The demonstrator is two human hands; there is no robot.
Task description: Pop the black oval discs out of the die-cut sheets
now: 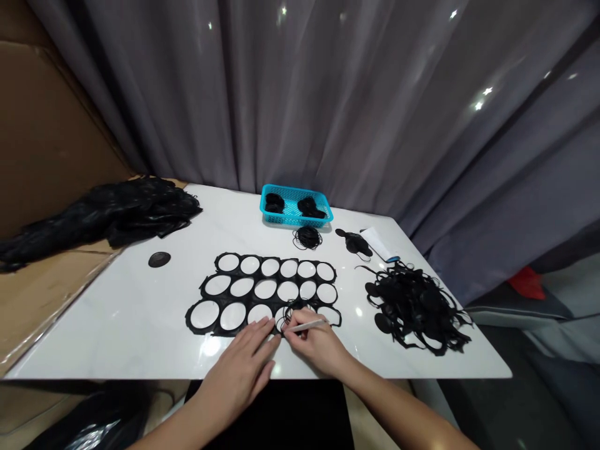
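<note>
A thin black sheet (253, 297) with three rows of round cut-out holes lies flat on the white table (117, 312). My left hand (248, 350) rests palm down over its near edge, fingers stretched out and holding nothing. Close beside those fingertips, my right hand (316, 344) grips a slim silver pen-shaped tool (307, 325), its tip low at the sheet's front row. Whether it is a blade or tweezers I cannot tell. Fine black rings (295, 304) lie loosely on the sheet just beyond my right fingers, which partly hide them and the holes there.
A blue basket (295, 220) with black pieces stands at the back, a coil of black rings (308, 237) before it. A tangled heap of black scraps (417, 306) lies right, near a white roll (377, 242). Left are a dark disc (159, 259) and bunched black material (140, 209).
</note>
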